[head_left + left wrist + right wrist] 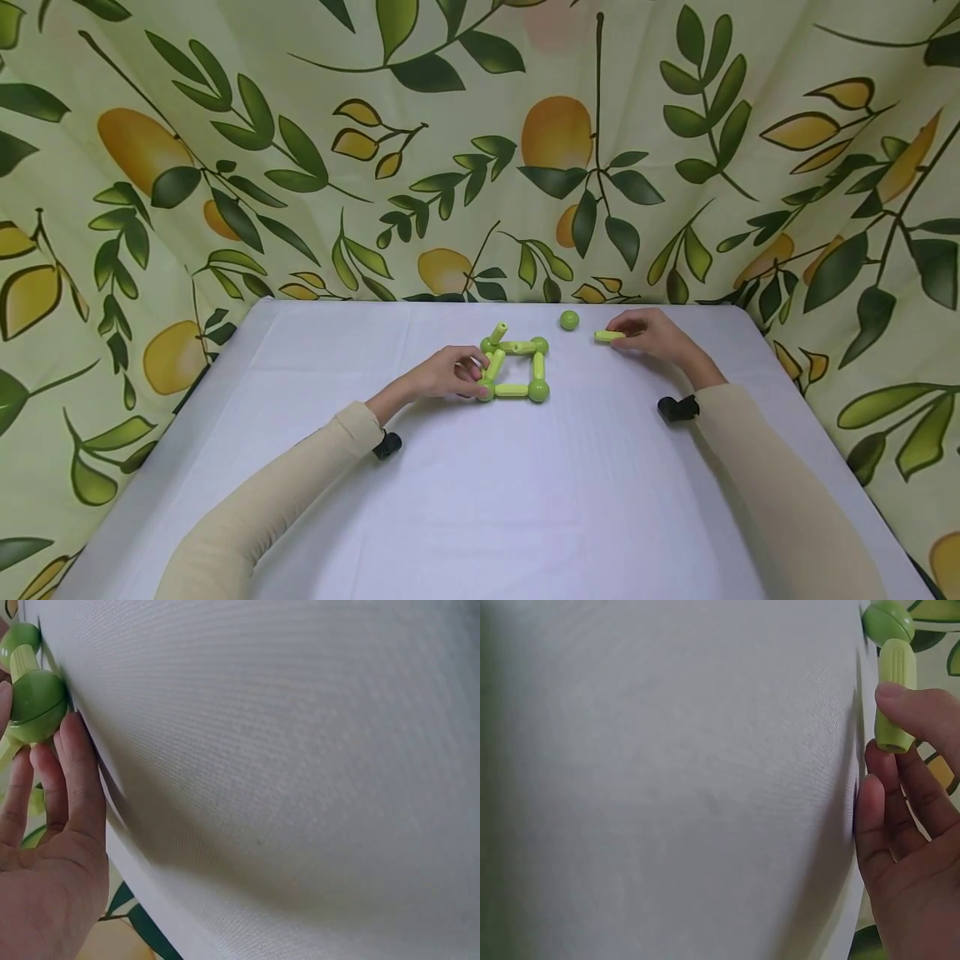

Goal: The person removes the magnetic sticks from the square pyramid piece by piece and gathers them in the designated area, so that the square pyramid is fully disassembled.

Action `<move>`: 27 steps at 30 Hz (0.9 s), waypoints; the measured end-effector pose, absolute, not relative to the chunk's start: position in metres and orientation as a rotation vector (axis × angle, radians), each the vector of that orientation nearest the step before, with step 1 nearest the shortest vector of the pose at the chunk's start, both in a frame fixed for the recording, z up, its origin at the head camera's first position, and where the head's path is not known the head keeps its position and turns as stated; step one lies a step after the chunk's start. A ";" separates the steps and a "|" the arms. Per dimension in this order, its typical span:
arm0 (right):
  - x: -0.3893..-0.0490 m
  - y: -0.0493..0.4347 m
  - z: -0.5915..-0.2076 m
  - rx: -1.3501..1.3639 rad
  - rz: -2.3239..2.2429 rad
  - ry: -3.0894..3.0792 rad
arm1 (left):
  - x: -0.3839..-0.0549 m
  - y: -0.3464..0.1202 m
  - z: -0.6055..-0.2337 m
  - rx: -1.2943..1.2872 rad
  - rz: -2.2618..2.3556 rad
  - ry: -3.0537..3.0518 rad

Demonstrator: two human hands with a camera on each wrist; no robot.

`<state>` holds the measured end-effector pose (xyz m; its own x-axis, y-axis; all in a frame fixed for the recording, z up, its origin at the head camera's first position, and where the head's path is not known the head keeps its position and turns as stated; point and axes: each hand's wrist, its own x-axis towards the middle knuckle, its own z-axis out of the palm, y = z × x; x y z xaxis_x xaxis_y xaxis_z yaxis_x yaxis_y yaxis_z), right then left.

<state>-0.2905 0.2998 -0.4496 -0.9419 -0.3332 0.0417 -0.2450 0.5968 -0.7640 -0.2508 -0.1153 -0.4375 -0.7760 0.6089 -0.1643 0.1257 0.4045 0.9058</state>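
Note:
A square frame of light green rods (pixel 512 390) and green balls (pixel 538 390) lies toward the back of the table. Two more rods stick up from its left corners, one of them (pixel 498 332) at the back left. My left hand (pixel 448 372) holds the frame by its front left ball (pixel 39 705), thumb on one side and fingers on the other. To the right, my right hand (pixel 649 331) pinches a loose light green rod (pixel 897 667) between thumb and fingers, its hollow end showing in the right wrist view. A single green ball (pixel 569 320) sits between the frame and that rod.
A white cloth covers the table (pixel 480 500). Behind and along its sides hangs a curtain (pixel 465 167) printed with leaves and fruit. Small black cameras (pixel 678 408) are worn at both wrists.

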 end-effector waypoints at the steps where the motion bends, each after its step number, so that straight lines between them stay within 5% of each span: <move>1: -0.291 0.300 -0.449 -0.495 -1.276 2.706 | -0.251 -0.116 -0.438 0.628 1.356 2.187; 27: -0.301 0.310 -0.447 -0.450 -1.170 2.742 | -0.249 -0.119 -0.437 0.648 1.387 2.144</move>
